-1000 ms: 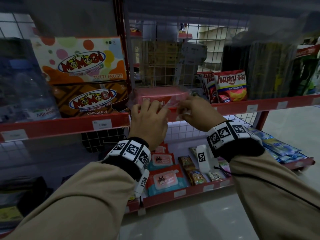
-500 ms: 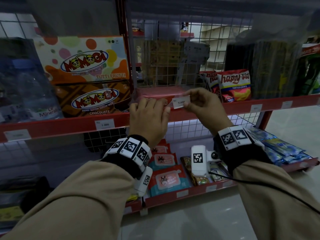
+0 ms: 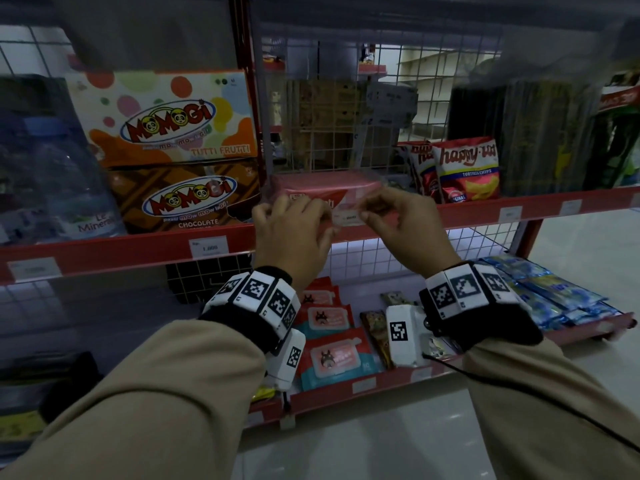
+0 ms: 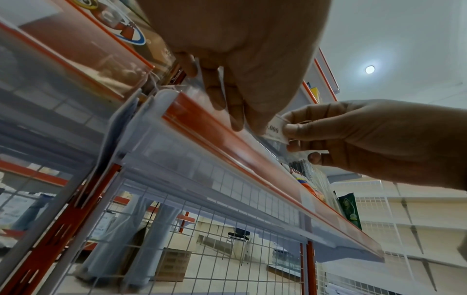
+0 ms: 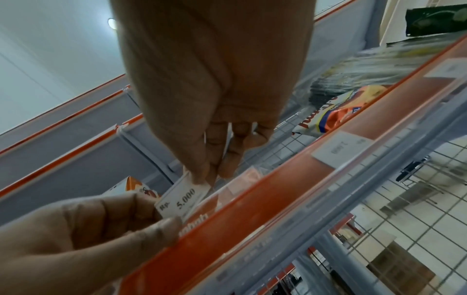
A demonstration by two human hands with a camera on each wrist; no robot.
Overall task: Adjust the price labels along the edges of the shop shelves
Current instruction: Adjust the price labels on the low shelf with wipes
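One white price label (image 5: 182, 197), marked 5.000, is pinched at its end by the right hand (image 3: 401, 223) just above the red shelf edge (image 3: 467, 211), not yet seated in the strip. The left hand (image 3: 294, 233) is curled at its other end. Other labels (image 3: 209, 246) sit in place, so several appear done.

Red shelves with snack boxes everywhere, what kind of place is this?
Most likely a small grocery shop. Red metal shelves carry white paper price labels along their edges, and packaged goods sit on them: colourful Momogi snack boxes and red Happy Tos tortilla chip bags.
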